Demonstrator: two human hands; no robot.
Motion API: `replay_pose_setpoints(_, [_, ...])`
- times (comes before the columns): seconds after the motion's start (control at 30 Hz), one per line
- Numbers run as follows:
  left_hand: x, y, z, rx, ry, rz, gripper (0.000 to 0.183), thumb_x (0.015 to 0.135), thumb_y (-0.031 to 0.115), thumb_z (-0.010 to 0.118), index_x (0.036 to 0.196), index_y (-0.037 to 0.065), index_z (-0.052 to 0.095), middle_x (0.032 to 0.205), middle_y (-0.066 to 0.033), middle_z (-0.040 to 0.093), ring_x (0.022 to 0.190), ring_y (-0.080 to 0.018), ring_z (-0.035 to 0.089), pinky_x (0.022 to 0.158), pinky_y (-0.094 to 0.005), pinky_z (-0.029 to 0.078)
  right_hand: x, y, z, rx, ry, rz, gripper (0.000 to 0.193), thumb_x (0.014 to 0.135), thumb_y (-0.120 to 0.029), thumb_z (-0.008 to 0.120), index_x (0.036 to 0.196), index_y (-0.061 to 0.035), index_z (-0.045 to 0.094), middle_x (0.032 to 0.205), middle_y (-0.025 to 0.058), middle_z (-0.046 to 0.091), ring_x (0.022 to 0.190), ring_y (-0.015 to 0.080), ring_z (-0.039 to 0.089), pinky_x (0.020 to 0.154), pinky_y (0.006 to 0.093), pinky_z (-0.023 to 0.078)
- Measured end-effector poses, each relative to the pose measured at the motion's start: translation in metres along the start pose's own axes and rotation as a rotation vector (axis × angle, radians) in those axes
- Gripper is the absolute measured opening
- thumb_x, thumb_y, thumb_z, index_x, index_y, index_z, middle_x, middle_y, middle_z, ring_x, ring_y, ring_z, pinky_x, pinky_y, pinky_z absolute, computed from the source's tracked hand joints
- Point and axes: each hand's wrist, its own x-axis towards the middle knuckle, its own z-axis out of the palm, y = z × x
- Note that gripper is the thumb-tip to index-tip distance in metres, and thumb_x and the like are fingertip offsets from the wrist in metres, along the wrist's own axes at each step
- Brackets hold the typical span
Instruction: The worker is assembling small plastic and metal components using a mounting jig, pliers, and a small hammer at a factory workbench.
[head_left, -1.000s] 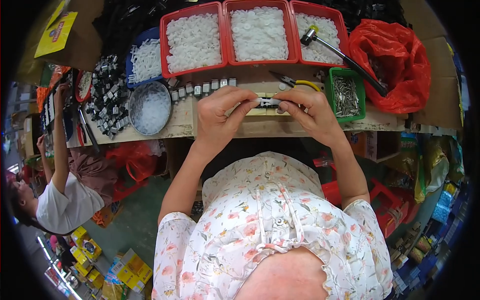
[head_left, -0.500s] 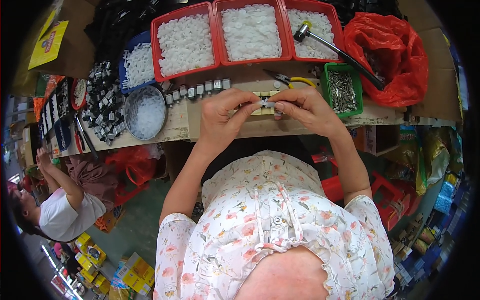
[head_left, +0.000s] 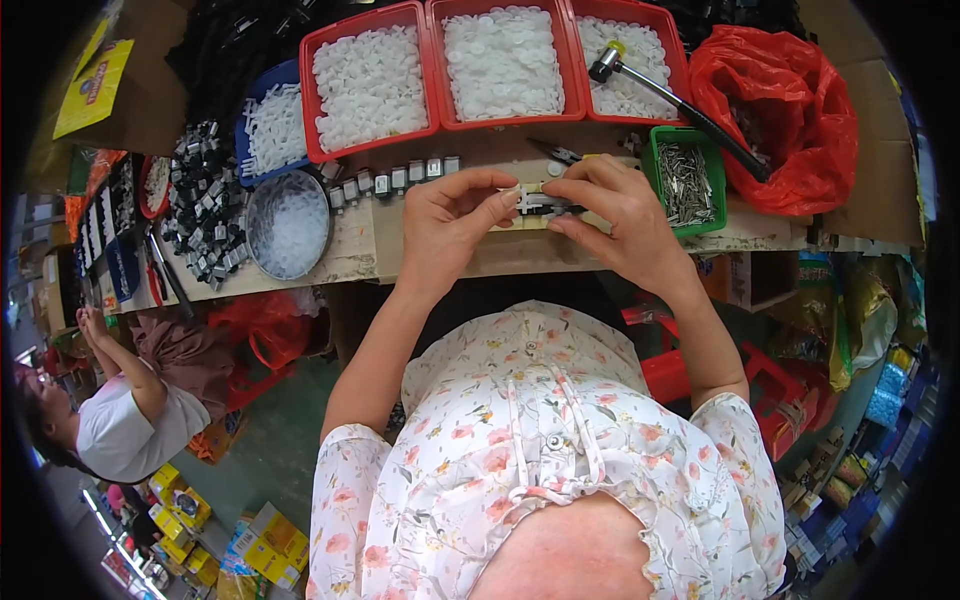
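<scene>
My left hand (head_left: pixel 445 225) pinches a small white plastic piece (head_left: pixel 523 200) between thumb and forefinger. It holds the piece at the left part of a cream-coloured block (head_left: pixel 522 223) on the bench. A narrow dark part (head_left: pixel 540 209) lies along the block. My right hand (head_left: pixel 622 215) curls over the block's right end, thumb on the near side and fingers on the far side; what lies between them is mostly hidden. Pliers (head_left: pixel 556 151) and a loose white disc (head_left: pixel 555 170) lie just behind the hands. A row of small grey-and-black housings (head_left: pixel 400 178) stands left of the block.
Red trays (head_left: pixel 432 90) of white plastic parts line the back. A hammer (head_left: pixel 690 115) leans across the right tray towards a red plastic bag (head_left: pixel 770 110). The green tray (head_left: pixel 716 215) contains metal pins. Left are a round pan (head_left: pixel 325 250) and piled housings (head_left: pixel 205 215). Another person (head_left: pixel 140 420) sits far left.
My hands have moved slightly apart. The right fingers have shifted from the white piece onto the block's right end, now covering the pliers' yellow handles. My left hand still holds the white piece.
</scene>
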Motion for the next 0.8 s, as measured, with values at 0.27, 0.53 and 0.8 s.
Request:
replay_pose_setpoints(0.27, [-0.001,-0.008,0.005,0.075,-0.053,0.035,0.019,0.088,0.006,0.075,0.105,-0.001,0.073,0.087,-0.0059,0.072,0.074,-0.0112,0.067,0.066,-0.0255,0.054,-0.010,0.012,-0.001,-0.155,0.018,-0.082,0.032,0.077,-0.013,0.079,0.106,-0.0049,0.068,0.100,0.0083,0.063,0.098,0.0266,0.061,0.084,0.0393,0.045])
replay_pose_setpoints(0.53, [0.003,-0.003,0.009,0.734,-0.121,0.377,0.023,0.079,0.004,0.078,0.101,-0.001,0.073,0.079,-0.0105,0.069,0.065,-0.0156,0.063,0.059,-0.0286,0.048,-0.012,0.017,-0.003,-0.183,-0.013,-0.135,0.033,0.075,-0.013,0.079,0.104,-0.0047,0.067,0.098,0.0083,0.062,0.096,0.0268,0.061,0.084,0.0389,0.045])
replay_pose_setpoints(0.8, [0.006,-0.010,0.003,0.898,-0.044,0.521,0.026,0.076,0.011,0.080,0.099,0.002,0.071,0.083,-0.0097,0.059,0.077,-0.0289,0.058,0.067,-0.0390,0.048,-0.014,0.034,-0.012,-0.235,-0.119,-0.086,0.030,0.076,-0.013,0.077,0.104,-0.0040,0.067,0.098,0.0082,0.061,0.098,0.0275,0.060,0.087,0.0396,0.045])
